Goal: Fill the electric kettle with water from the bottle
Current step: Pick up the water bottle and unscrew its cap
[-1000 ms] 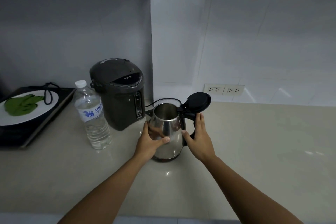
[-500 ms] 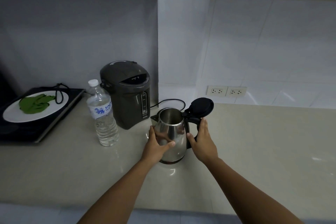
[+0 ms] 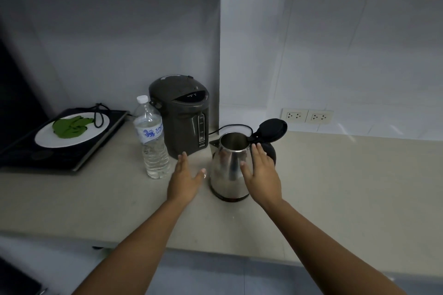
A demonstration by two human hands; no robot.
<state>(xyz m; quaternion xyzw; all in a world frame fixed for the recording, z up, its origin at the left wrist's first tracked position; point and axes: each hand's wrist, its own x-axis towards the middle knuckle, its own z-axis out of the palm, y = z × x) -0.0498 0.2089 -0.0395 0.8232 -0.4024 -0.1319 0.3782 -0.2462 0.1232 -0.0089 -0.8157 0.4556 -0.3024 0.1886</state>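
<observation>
A steel electric kettle stands upright on the beige counter, its black lid flipped up and the inside showing. A clear water bottle with a white cap and blue label stands capped to the kettle's left. My left hand hovers open between the bottle and the kettle, touching neither. My right hand is open in front of the kettle's right side, fingers spread, covering part of its handle; whether it touches the kettle is unclear.
A dark grey hot-water dispenser stands behind the bottle, against the wall. At far left a black induction hob carries a white plate of green leaves. A black cord runs behind the kettle. Two wall sockets sit at back right.
Both hands have let go of the kettle. The left hand has moved left toward the bottle; the right has opened beside the handle. The camera has pulled back from the counter.
</observation>
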